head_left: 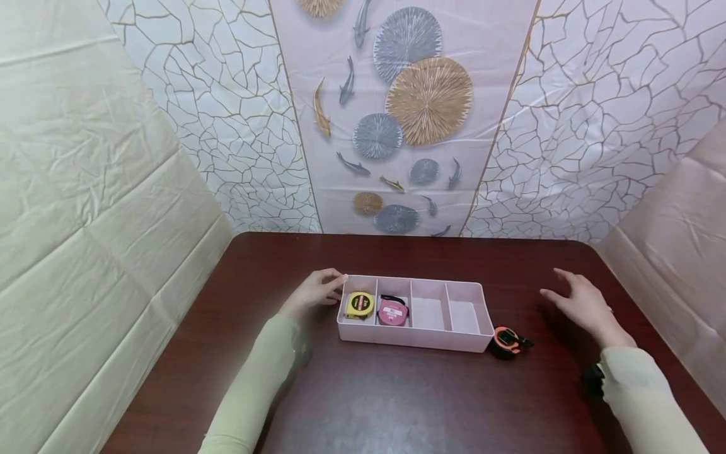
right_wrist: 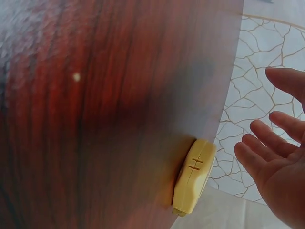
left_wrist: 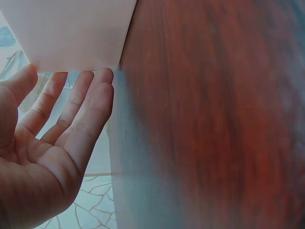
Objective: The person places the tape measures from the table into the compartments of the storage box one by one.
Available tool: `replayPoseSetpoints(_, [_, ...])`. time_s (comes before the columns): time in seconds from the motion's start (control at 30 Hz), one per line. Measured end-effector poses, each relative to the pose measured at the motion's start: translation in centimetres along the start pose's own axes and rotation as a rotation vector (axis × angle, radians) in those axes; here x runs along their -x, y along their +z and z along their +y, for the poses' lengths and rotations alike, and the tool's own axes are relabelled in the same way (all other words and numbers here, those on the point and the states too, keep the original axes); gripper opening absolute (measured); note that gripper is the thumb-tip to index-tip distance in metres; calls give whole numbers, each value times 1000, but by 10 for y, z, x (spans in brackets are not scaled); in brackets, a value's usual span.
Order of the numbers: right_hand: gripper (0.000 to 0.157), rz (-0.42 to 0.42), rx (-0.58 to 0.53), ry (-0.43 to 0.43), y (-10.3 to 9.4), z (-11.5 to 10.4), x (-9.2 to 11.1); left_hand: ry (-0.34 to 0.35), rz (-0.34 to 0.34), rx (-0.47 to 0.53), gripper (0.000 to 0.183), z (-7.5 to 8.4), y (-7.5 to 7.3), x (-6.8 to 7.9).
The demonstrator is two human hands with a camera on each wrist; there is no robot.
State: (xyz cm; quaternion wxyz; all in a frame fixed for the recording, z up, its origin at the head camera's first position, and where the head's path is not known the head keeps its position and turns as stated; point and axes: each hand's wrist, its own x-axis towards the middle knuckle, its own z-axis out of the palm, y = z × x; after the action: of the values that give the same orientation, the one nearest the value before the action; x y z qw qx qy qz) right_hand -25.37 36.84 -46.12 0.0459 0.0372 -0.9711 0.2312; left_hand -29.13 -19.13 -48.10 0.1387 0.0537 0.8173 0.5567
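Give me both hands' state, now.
Left hand: open, touching the box.
Right hand: open, holding nothing.

We've got a dark red-brown tabletop [head_left: 397, 391], streaky grain showing in both wrist views, far corners rounded, surface shiny toward the near side. Behind it we see a pale pink panel [head_left: 397, 164] printed with a big gold disc [head_left: 429, 101], grey discs [head_left: 407, 44], grey fish [head_left: 347, 82] and gold fish [head_left: 321, 107]. We note a white crackle-pattern panel on its left [head_left: 227, 113], matching one on its right [head_left: 590, 126]. Creased cream cloth [head_left: 85, 208] far left, pinkish-beige cloth [head_left: 675, 227] far right.
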Motion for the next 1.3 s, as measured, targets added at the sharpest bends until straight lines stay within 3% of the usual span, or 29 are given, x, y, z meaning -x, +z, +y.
replayPoseSetpoints(0.93, [77, -49, -39, -21, 8, 8, 4, -11, -3, -4, 32, 0, 0, -1])
replayPoseSetpoints(1.3, [74, -20, -9, -12, 4, 11, 7, -12, -3, -9, 34, 0, 0, 0])
